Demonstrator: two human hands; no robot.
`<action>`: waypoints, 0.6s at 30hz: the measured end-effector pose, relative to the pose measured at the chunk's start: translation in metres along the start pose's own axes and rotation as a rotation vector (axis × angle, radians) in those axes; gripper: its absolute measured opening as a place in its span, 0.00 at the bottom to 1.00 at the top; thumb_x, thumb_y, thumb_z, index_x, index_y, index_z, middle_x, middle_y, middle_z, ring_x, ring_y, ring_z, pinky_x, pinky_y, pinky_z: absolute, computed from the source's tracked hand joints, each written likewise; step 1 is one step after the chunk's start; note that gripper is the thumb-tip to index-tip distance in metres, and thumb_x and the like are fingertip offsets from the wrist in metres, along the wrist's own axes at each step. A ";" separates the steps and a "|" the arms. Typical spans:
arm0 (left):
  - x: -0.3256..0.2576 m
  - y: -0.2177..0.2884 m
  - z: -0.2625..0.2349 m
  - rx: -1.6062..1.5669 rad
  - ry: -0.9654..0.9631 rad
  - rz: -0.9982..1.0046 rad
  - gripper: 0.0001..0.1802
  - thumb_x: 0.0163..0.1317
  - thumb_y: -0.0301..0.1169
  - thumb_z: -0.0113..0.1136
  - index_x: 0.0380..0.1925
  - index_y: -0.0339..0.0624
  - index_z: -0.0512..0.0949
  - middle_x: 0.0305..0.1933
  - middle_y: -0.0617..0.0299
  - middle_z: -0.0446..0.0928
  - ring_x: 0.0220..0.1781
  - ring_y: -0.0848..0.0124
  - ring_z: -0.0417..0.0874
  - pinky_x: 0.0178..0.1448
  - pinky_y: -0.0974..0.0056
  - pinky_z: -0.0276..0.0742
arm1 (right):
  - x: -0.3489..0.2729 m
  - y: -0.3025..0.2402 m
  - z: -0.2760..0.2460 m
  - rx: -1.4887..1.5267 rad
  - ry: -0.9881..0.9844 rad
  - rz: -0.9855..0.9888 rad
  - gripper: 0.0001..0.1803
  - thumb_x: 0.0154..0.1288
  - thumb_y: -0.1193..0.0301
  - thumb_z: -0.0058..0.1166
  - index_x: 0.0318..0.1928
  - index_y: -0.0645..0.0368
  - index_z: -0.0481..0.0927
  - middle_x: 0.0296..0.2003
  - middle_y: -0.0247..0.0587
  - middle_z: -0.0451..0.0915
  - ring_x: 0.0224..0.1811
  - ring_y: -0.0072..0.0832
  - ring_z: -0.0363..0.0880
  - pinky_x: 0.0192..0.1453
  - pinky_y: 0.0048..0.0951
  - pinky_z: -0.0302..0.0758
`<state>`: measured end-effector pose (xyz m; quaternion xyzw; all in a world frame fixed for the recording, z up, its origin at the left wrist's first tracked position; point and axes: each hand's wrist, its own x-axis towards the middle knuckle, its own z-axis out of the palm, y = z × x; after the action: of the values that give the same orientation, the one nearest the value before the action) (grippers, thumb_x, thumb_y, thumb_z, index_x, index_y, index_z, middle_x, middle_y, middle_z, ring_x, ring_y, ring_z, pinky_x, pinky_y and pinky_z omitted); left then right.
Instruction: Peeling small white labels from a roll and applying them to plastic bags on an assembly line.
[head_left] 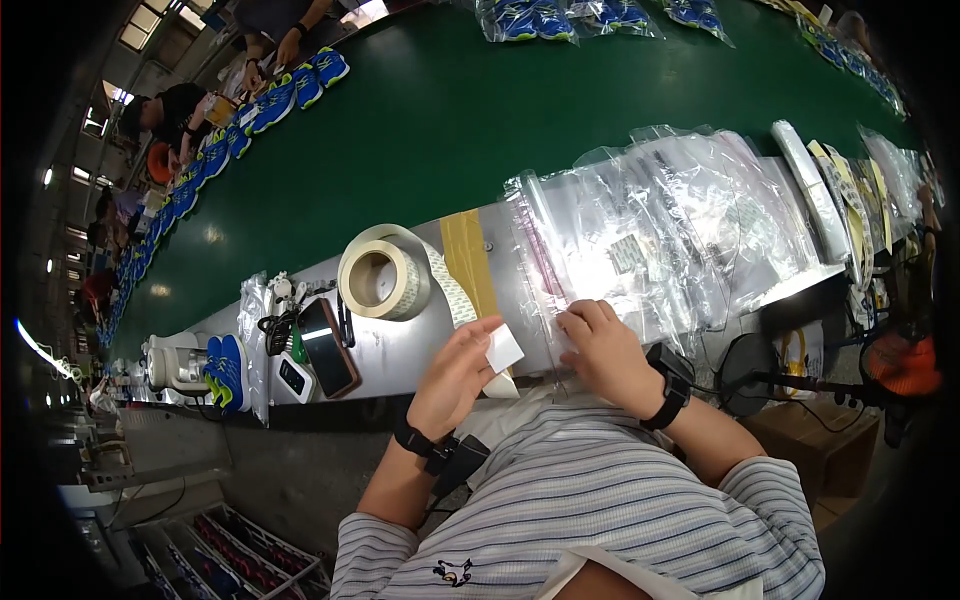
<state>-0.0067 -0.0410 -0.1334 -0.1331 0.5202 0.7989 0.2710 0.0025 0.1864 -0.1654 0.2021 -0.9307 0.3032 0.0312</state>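
My left hand (455,375) pinches a small white square sticker (505,349) between its thumb and fingers. Just to its right, my right hand (605,355) has its fingers curled on the near left edge of a clear plastic bag (650,240). That bag is one of a pile of flat, shiny bags spread over the metal worktop. Beyond my left hand stands a roll of stickers (385,280), its backing strip (448,285) trailing toward my hands. Part of the strip passes out of sight behind my left hand.
Left of the roll lie a phone (328,347), a white handheld device (295,378) and blue shoes (228,373). A green conveyor belt (420,130) runs beyond, carrying shoes and bagged pairs. Co-workers (170,115) sit along its far left side. An orange fan (893,362) stands at right.
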 end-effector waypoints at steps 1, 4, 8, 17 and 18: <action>-0.004 -0.001 0.003 0.007 -0.066 -0.066 0.23 0.72 0.33 0.41 0.63 0.37 0.59 0.60 0.50 0.68 0.63 0.63 0.70 0.64 0.58 0.67 | 0.001 0.006 -0.001 0.059 0.036 0.046 0.17 0.48 0.75 0.62 0.41 0.60 0.76 0.41 0.43 0.74 0.45 0.41 0.74 0.41 0.34 0.75; -0.009 -0.010 0.012 0.022 -0.157 -0.126 0.26 0.71 0.33 0.42 0.67 0.38 0.54 0.62 0.48 0.65 0.64 0.64 0.69 0.65 0.61 0.66 | 0.002 0.012 -0.013 0.413 -0.021 0.281 0.09 0.52 0.76 0.60 0.36 0.60 0.78 0.38 0.42 0.76 0.44 0.40 0.74 0.39 0.33 0.73; 0.004 -0.017 0.021 0.010 -0.202 -0.096 0.28 0.71 0.32 0.43 0.68 0.38 0.53 0.62 0.52 0.65 0.63 0.67 0.69 0.65 0.60 0.66 | 0.007 0.007 -0.017 0.496 0.310 0.086 0.05 0.54 0.78 0.58 0.33 0.61 0.78 0.38 0.42 0.77 0.40 0.39 0.75 0.41 0.32 0.72; -0.004 -0.028 0.025 0.059 -0.173 -0.165 0.29 0.71 0.34 0.44 0.69 0.40 0.53 0.61 0.58 0.67 0.61 0.70 0.70 0.64 0.62 0.66 | 0.006 -0.016 -0.035 0.636 0.424 0.128 0.05 0.57 0.79 0.57 0.35 0.62 0.78 0.42 0.43 0.77 0.42 0.33 0.78 0.43 0.28 0.74; -0.007 -0.026 0.023 0.132 -0.200 -0.192 0.29 0.71 0.34 0.44 0.69 0.40 0.53 0.61 0.59 0.67 0.61 0.71 0.69 0.63 0.63 0.66 | 0.007 -0.018 -0.034 0.627 0.425 0.111 0.05 0.57 0.80 0.57 0.36 0.62 0.78 0.42 0.44 0.77 0.41 0.33 0.78 0.42 0.27 0.75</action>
<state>0.0156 -0.0143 -0.1400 -0.0840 0.5270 0.7426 0.4046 0.0015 0.1905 -0.1264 0.0836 -0.7752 0.6095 0.1437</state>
